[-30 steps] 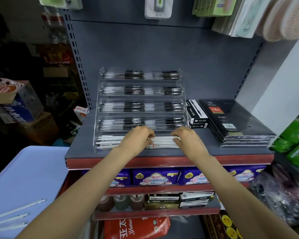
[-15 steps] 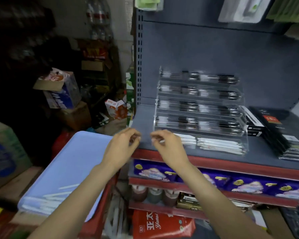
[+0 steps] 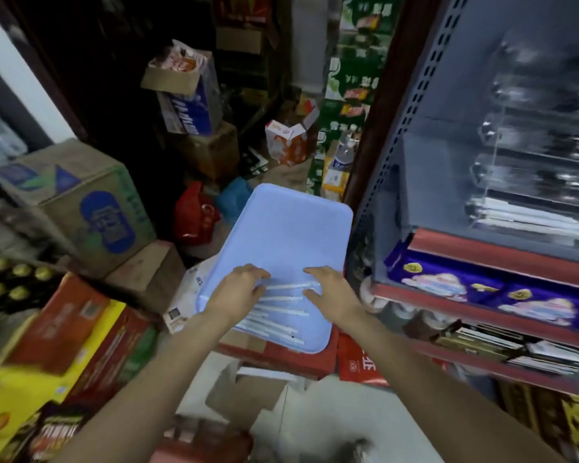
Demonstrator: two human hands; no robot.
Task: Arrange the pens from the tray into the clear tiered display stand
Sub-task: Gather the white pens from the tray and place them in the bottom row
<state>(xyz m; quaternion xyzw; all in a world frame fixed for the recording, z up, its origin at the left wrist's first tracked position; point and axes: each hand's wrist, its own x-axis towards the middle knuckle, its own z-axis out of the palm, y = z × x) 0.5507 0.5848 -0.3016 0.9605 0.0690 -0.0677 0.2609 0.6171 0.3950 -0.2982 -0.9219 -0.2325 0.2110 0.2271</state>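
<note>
A light blue tray (image 3: 281, 228) rests on red boxes, with several white pens (image 3: 274, 315) lying across its near end. My left hand (image 3: 238, 292) lies over the pens' left ends, fingers spread and bent down onto them. My right hand (image 3: 328, 292) rests on their right ends, fingertips on the topmost pen. Whether either hand grips a pen is blurred. The clear tiered display stand (image 3: 532, 162) sits on the grey shelf at the right, blurred, with dark pens in its upper tiers and white pens in the lowest.
Cardboard boxes (image 3: 77, 208) and cartons crowd the floor at left and behind the tray. A red-edged shelf unit (image 3: 482, 259) with purple packs (image 3: 482, 289) stands close on the right. Flattened cardboard (image 3: 248, 389) lies on the floor under my arms.
Both hands left the stand's lowest tier, swung left and down, and now rest on the pens in the tray. The view turned from the shelf toward the tray.
</note>
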